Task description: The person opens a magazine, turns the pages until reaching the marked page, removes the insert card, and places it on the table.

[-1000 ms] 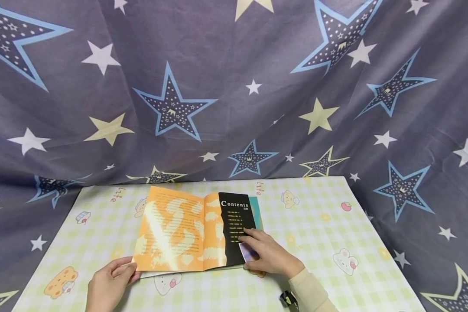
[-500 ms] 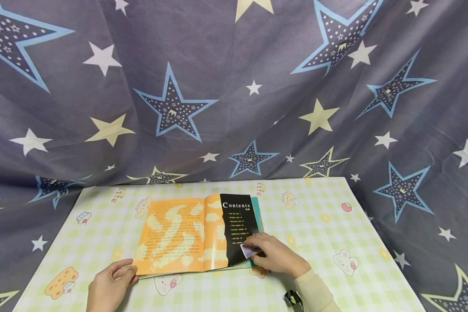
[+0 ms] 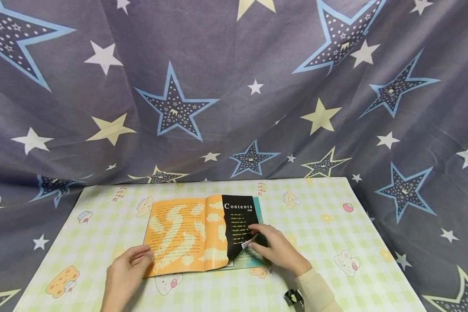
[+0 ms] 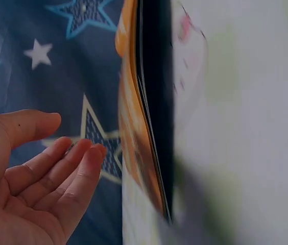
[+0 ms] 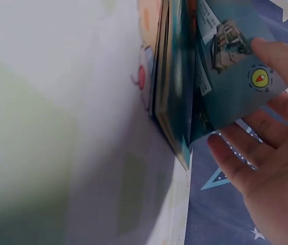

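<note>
A book lies spread on the table, its left page orange with cream blotches. On the right is a black "Contents" page, its lower corner bent up over a teal page. My right hand pinches that bent corner between thumb and fingers; the right wrist view shows the page's teal underside with a printed picture. My left hand is by the lower left corner of the book. In the left wrist view, its loosely bent fingers are apart from the book's edge.
A pale green checked cloth with cartoon animals covers the table. Behind and beside it hangs a grey curtain with stars. A dark device is by the right wrist, next to a cream sleeve.
The raised orange page has come down flat on the left. My right hand has bent up the Contents page's corner, uncovering the teal page. My left hand has shifted right and slightly farther away.
</note>
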The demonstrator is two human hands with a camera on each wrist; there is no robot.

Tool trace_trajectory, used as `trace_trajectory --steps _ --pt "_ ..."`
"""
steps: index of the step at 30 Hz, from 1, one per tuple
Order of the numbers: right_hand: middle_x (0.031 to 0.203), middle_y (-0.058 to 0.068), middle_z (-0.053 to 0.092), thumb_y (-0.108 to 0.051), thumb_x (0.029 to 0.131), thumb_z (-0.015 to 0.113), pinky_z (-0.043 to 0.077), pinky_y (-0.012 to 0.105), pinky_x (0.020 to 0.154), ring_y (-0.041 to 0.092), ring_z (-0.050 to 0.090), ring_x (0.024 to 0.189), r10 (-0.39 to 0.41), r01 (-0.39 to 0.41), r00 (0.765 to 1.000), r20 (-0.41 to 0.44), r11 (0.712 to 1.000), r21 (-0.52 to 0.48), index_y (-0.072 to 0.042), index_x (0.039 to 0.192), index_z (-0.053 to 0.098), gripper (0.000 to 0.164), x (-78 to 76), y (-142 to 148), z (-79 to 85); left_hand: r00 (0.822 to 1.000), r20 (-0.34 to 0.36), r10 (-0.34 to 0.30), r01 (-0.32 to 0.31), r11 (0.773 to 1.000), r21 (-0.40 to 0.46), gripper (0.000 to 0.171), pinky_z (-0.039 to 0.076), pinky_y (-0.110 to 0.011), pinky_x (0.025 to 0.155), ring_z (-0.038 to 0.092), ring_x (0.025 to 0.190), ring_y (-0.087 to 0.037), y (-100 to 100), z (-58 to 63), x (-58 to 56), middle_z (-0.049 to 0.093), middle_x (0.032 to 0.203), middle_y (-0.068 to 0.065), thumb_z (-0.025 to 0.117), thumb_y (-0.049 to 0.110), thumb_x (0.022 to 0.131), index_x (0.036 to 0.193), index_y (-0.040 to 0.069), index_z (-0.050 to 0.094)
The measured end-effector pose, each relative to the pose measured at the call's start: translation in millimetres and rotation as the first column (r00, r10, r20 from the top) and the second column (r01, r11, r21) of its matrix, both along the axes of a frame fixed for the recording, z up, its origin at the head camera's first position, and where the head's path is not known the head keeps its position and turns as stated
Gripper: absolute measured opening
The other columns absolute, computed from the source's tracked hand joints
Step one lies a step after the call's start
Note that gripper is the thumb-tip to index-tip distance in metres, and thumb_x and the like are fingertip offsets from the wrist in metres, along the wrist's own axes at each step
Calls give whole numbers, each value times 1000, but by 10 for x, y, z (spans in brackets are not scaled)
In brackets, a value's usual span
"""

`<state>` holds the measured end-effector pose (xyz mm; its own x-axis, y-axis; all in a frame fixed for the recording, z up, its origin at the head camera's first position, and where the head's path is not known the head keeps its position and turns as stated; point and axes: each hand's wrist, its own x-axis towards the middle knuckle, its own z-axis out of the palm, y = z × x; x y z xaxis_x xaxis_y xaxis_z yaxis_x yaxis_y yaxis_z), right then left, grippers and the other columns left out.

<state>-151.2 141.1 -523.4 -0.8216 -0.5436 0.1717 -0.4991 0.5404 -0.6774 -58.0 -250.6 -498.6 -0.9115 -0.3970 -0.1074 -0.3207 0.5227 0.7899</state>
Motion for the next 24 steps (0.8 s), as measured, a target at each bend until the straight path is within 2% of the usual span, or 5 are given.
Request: trace_trajectory --steps 5,9,13,17,24 --pt "130 -3 57 -39 94 71 52 40 98 13 51 120 -34 34 996 -87 999 -7 -16 140 56 53 -7 -42 5 992 -60 -109 112 992 51 28 56 -13 74 71 94 -18 230 57 -134 74 106 -7 70 19 96 118 3 71" --pt "126 -3 53 -39 92 75 52 37 94 12 48 116 -61 59 986 -155 998 -18 -23 139 56 54 -19 -61 0 979 -111 -172 181 980 81 25 58 -17 77 71 95 -18 418 61 -236 74 105 -5 71 19 95 115 4 73" --pt "118 2 52 -35 89 79 50 31 82 18 50 102 -83 77 978 -190 996 -38 -21 139 56 57 -27 -93 3 961 -158 -227 247 961 125 25 59 -21 79 70 95 -19 594 60 -308 73 105 -5 73 18 94 114 3 73" --pt "110 3 52 -33 87 82 46 29 75 23 49 93 -101 93 969 -227 995 -48 -19 139 56 59 -36 -126 13 948 -177 -265 292 945 148 24 60 -22 77 71 93 -17 735 70 -361 74 103 -3 74 17 93 113 4 73" --pt "110 0 58 -28 87 82 52 35 86 23 56 101 -95 84 964 -248 995 -56 -15 136 57 57 -59 -169 25 941 -197 -276 308 939 154 19 60 -21 72 71 87 -15 888 89 -429 74 97 -1 75 14 92 109 4 75"
